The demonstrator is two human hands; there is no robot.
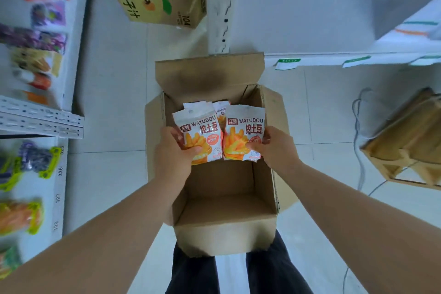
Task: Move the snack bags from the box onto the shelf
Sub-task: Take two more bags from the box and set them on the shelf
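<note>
At center frame, our left hand (175, 150) and right hand (274, 148) each have fingers clamped on a WATUDOU potato-stick snack bag (198, 135), (244, 132), held side by side above the open cardboard box (224, 198) on the tiled floor (114, 102). More bags (220, 110) show behind them. A stocked shelf (35, 55) lines the left edge.

Matt brown cardboard box (224, 210) — glossy plastic snack bags (243, 131) (slightly crinkled) — smooth tiled floor (114, 102).
</note>
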